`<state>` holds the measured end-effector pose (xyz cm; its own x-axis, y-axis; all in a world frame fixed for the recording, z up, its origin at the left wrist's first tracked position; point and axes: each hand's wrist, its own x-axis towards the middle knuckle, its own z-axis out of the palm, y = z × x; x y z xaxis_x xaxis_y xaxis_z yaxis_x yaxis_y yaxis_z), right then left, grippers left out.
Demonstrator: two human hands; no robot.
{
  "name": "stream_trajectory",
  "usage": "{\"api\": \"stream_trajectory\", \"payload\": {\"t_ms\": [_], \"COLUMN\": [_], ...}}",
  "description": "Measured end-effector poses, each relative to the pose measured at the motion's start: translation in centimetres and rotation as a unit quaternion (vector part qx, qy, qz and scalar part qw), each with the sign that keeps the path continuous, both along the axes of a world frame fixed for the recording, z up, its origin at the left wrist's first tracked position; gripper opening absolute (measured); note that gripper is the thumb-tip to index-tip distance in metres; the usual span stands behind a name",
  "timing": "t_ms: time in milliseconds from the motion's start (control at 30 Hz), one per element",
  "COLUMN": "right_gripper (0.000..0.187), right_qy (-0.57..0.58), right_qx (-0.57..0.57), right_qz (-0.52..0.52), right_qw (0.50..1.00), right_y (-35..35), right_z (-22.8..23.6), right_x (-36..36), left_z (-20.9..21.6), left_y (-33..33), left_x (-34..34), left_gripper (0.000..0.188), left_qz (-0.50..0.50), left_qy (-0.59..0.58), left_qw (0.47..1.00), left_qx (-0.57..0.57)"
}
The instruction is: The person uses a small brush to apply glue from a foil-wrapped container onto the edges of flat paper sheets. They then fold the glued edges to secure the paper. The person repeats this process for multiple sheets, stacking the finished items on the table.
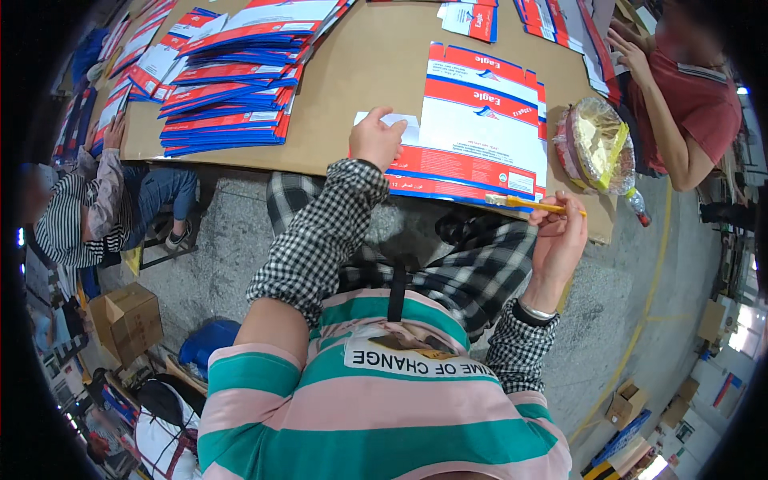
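Observation:
A flat printed carton [472, 120], white, red and blue, lies unfolded on the table before me. My left hand [376, 141] rests at its left side, by a small white flap [410, 130], thumb apart from the bent fingers. I see nothing held in it. In my right hand [560, 244] is a paintbrush [532, 206] with a yellow handle, pinched between thumb and fingers. Its bristles reach over the carton's near right edge. Just right of the carton stands a plastic-lined bowl [564, 156] holding a pale, creamy paste.
Stacked flat cartons [232, 96] fill the table's left. More cartons [560, 28] lie at the far right, beside a person in a red shirt [704, 104]. Another person [84, 200] sits at the left. A bottle [638, 206] lies by the bowl. An open cardboard box [124, 320] stands on the floor.

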<state>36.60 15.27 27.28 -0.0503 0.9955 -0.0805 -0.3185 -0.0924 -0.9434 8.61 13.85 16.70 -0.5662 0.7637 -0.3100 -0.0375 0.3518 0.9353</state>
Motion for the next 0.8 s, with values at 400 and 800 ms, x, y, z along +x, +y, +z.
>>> {"api": "stream_trajectory", "payload": {"t_ms": [400,800], "right_gripper": [0.026,0.028], "right_qy": [-0.039,-0.032], "right_qx": [0.011,0.015], "right_qz": [-0.094,-0.065], "right_qw": [0.995,0.997], "right_y": [-3.4,-4.3], "right_z": [1.7,3.8], "right_x": [0.6,-0.3], "left_z": [4.0,1.6], "left_y": [-2.8,-11.7], "left_x": [2.3,0.0], "left_gripper": [0.038,0.05], "left_qz": [-0.057,0.098], "left_qy": [0.073,0.393], "left_qw": [0.996,0.911], "left_qx": [0.003,-0.08]}}
